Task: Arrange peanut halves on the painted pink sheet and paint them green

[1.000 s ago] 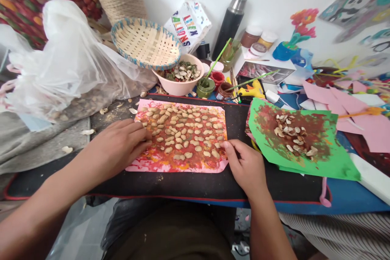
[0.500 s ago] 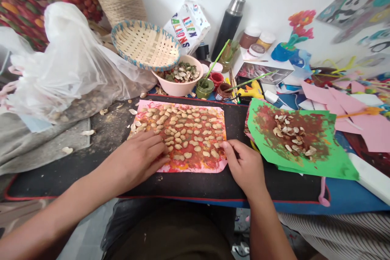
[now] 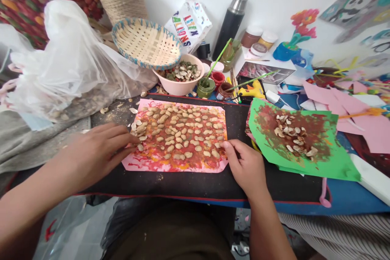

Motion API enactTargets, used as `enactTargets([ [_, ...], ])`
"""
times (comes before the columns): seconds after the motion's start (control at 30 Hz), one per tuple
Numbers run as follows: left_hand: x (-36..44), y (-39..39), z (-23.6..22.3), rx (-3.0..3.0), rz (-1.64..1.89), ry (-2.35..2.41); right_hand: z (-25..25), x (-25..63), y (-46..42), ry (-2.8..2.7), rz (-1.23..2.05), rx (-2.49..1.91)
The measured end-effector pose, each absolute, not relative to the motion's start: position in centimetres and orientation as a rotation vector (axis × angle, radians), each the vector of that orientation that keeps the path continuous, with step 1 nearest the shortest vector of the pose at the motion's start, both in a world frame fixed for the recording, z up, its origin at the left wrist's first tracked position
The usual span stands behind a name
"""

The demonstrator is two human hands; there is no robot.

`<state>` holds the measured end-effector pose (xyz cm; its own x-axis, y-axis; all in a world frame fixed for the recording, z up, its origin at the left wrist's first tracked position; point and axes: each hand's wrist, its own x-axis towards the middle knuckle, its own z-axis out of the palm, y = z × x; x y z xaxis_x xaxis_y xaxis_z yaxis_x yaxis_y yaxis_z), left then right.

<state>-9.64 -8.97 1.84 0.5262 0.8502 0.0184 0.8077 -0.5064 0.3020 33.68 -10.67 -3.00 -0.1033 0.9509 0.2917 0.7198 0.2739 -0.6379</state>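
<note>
A pink sheet of paper, smeared with red, orange and brown paint, lies on the black mat with rows of peanuts spread over it. My left hand is at the sheet's left edge, its bent fingertips at a small heap of peanuts and shells. What those fingers pinch, if anything, is hidden. At the sheet's right edge, my right hand grips the paper between thumb and curled fingers.
Right of the sheet, a painted green paper bears shells. Behind stand a pink bowl of shells, a woven basket, a green paint jar, a yellow glue gun and a black flask. A plastic bag sits left.
My left hand moved right over the peanuts, then back left to the heap at the sheet's edge. One more peanut shows at the lower left of the rows. My right hand stayed put.
</note>
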Motion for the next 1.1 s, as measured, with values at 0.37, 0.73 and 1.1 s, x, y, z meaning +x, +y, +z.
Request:
enactTargets([
  [0.37, -7.9, -9.4, -0.5, 2.515, 0.404, 1.382, -3.1, 33.7, -10.7, -1.887, 0.417, -1.527],
  [0.73, -5.3, -9.5, -1.3, 2.639, 0.376, 1.286, -3.2, 33.8, -10.7, -1.907, 0.398, -1.483],
  [1.1, -5.8, -9.9, -1.4, 2.543, 0.353, 1.319, -3.0, 33.6, -10.6, -1.91, 0.36, -1.455],
])
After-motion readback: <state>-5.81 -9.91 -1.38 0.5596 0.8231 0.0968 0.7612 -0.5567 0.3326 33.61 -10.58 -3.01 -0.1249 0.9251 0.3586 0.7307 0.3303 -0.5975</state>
